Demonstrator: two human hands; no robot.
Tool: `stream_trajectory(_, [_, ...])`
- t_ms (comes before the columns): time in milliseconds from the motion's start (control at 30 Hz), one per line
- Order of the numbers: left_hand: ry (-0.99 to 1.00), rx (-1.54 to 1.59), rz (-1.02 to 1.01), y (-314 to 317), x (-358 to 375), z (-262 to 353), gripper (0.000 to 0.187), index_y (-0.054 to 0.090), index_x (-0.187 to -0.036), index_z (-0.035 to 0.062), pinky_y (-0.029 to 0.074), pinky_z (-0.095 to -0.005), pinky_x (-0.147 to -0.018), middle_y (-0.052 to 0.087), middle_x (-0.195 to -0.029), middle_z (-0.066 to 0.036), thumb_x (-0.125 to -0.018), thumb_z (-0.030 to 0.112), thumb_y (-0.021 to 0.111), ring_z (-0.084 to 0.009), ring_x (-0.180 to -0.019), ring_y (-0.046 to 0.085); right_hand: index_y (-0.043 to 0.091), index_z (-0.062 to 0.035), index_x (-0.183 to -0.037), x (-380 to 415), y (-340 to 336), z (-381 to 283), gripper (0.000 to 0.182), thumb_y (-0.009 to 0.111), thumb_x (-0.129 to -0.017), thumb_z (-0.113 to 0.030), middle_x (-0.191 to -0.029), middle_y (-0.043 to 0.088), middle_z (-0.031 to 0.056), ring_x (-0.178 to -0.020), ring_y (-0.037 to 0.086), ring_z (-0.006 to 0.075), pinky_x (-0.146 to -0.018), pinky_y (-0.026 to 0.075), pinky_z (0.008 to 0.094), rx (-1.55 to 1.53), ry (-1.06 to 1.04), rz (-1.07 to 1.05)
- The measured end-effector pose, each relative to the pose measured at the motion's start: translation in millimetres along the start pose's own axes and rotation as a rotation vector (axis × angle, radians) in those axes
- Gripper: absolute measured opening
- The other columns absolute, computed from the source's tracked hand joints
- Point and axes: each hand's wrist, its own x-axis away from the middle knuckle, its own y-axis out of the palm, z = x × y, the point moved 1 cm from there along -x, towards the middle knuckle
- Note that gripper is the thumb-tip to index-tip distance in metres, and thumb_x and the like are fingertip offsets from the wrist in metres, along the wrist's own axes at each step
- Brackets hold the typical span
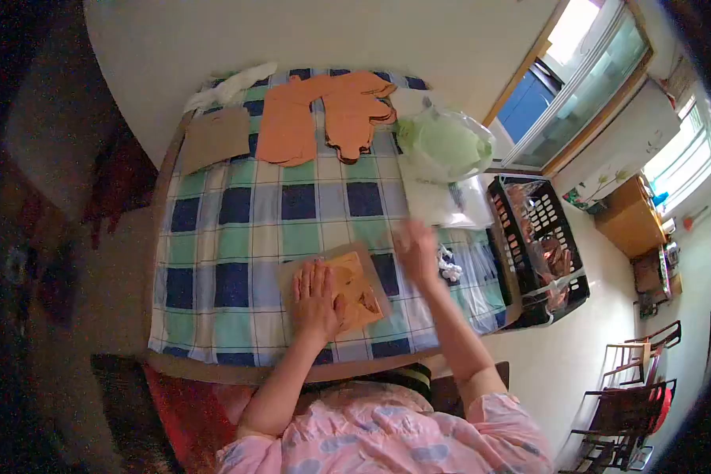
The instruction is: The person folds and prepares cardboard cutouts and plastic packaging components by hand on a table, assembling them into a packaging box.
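Note:
My left hand point(314, 296) lies flat, fingers stretched out, on a flat orange piece point(357, 288) with dark marks. That piece sits on a larger brownish sheet or sleeve point(291, 272) at the near side of the table. Off to the right, my right hand point(415, 251) is raised over the cloth and smeared by motion, and I cannot tell whether it holds anything. Close beside it lies a small white bunched thing point(449, 267). A checked cloth point(253, 229) in blue, green and white covers the table.
Toward the back lie a brown cardboard piece point(216, 141) and stacks of orange cut-outs point(288, 126). A clear bag with pale green contents point(446, 146) sits on white plastic sheets point(430, 201). At the right edge stands a black crate point(509, 237) holding plastic-wrapped items.

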Motion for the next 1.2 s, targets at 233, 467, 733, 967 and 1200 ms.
stream_trajectory(233, [0.012, 0.007, 0.061, 8.8, 3.0, -3.9, 0.064, 0.037, -0.137, 0.0019, 0.014, -0.0505, -0.112, 0.030, -0.146, -0.017, -0.082, 0.029, 0.055, -0.0358, -0.135, 0.026, 0.061, -0.0058, -0.093, -59.5, -21.5, 141.3, 0.038, 0.070, -0.073, -0.037, -0.088, 0.062, 0.0157, -0.089, 0.056, 0.0348, -0.078, 0.044, 0.0450, 0.228, 0.303, 0.119])
stream_trajectory(467, [0.025, 0.022, 0.102, 10.9, 1.2, -4.7, 0.061, 0.040, -0.135, 0.0020, 0.014, -0.0508, -0.112, 0.030, -0.146, -0.017, -0.084, 0.030, 0.053, -0.0338, -0.137, 0.024, 0.061, -0.0055, -0.082, -61.0, -12.3, 153.2, 0.022, 0.067, -0.077, -0.026, -0.083, 0.062, 0.0132, -0.078, 0.059, 0.0298, -0.069, 0.047, 0.0420, 0.230, 0.174, 0.130])
stream_trajectory(733, [0.008, 0.039, 0.049, 4.5, -0.6, -7.7, 0.066, 0.032, -0.141, 0.0037, 0.013, -0.0507, -0.112, 0.024, -0.149, -0.016, -0.086, 0.034, 0.051, -0.0334, -0.139, 0.019, 0.061, -0.0051, -0.082, -60.7, -25.5, 79.8, 0.016, 0.064, -0.077, -0.020, -0.083, 0.064, 0.0148, -0.080, 0.061, 0.0342, -0.069, 0.048, 0.0417, -0.147, -0.071, 0.166])
stream_trajectory(967, [-0.016, 0.047, -0.038, 7.0, 3.1, -6.5, 0.065, 0.030, -0.143, 0.0091, 0.011, -0.0497, -0.113, 0.023, -0.149, -0.016, -0.087, 0.038, 0.048, -0.0318, -0.140, 0.017, 0.066, -0.0081, -0.095, 16.6, 21.3, -43.2, 0.018, 0.055, -0.081, -0.009, -0.086, 0.061, 0.0146, -0.082, 0.061, 0.0307, -0.072, 0.049, 0.0396, -0.164, -0.291, -0.176])
stream_trajectory(1200, [-0.035, 0.033, -0.043, 5.2, 2.5, -5.8, 0.064, 0.033, -0.142, 0.0104, 0.011, -0.0488, -0.113, 0.021, -0.150, -0.015, -0.087, 0.040, 0.048, -0.0305, -0.140, 0.015, 0.059, -0.0026, -0.093, -59.9, -18.8, 67.7, 0.028, 0.069, -0.078, -0.024, -0.090, 0.060, 0.0180, -0.086, 0.057, 0.0359, -0.075, 0.046, 0.0450, 0.059, 0.068, 0.205])
